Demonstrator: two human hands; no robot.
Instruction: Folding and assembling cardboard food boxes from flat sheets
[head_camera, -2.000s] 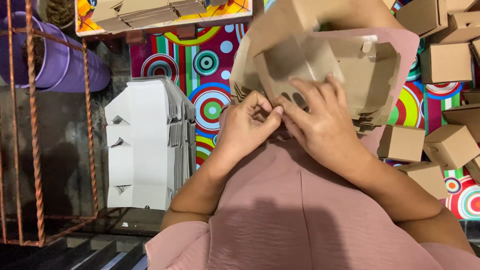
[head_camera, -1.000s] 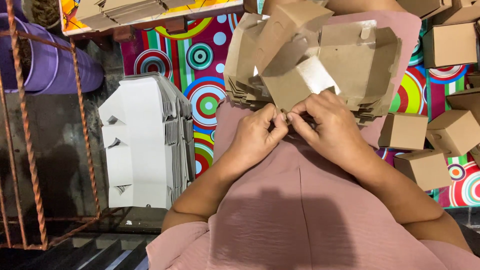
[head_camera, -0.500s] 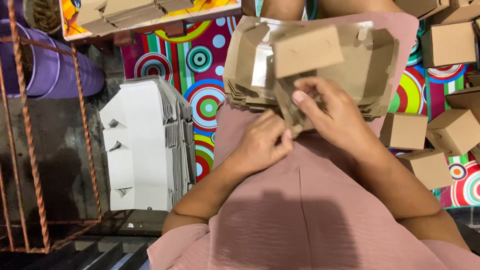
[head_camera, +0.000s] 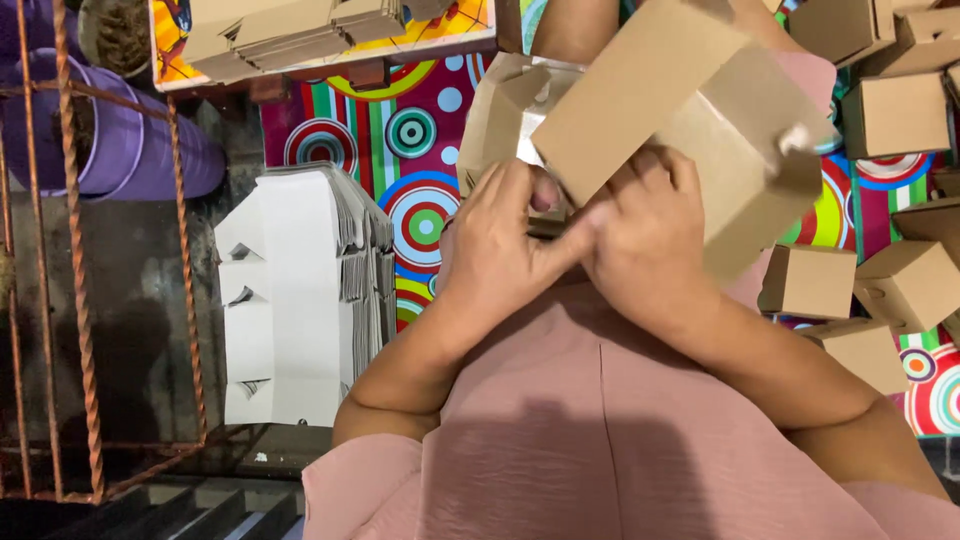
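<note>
A brown cardboard box (head_camera: 690, 120), partly folded into shape, is raised over my lap. My left hand (head_camera: 500, 245) grips its near left corner, thumb and fingers pinching a flap. My right hand (head_camera: 645, 235) presses against the box's near side beside the left hand. Under the box, a pile of flat brown box blanks (head_camera: 500, 95) rests on my pink-clothed lap; most of the pile is hidden by the box.
A thick stack of white flat blanks (head_camera: 300, 290) lies left of my lap on a mat with coloured rings (head_camera: 400, 150). Several finished brown boxes (head_camera: 900, 280) sit at the right. More flat blanks (head_camera: 290, 30) lie at the top left. Rusty bars (head_camera: 75, 250) and purple pots (head_camera: 120, 140) stand far left.
The flat blank has been folded up into a box shape and lifted and turned. My left hand moved up from the lap onto the box's corner.
</note>
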